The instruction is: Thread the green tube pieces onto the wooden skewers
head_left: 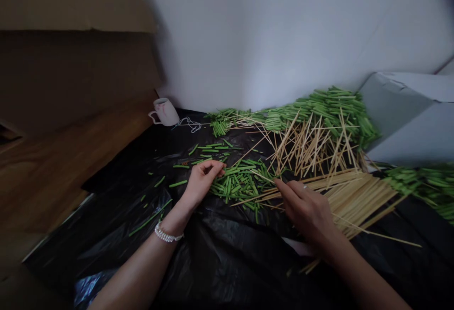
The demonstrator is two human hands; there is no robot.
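My left hand [203, 180], with a pearl bracelet on the wrist, reaches into a small heap of short green tube pieces [241, 184] on black plastic sheeting [227, 248]; its fingers are curled together at the heap's left edge. My right hand [307, 208] pinches a thin bamboo skewer [262, 176] whose tip points left toward the green pieces. A bundle of bare bamboo skewers [358, 196] lies under and right of that hand.
A large pile of skewers capped with green tubes [319, 120] lies against the white wall. More green pieces [425, 187] sit at the right. A white mug [163, 111] and a cord stand at the back left. A grey box [407, 111] is right, wooden floor [53, 168] left.
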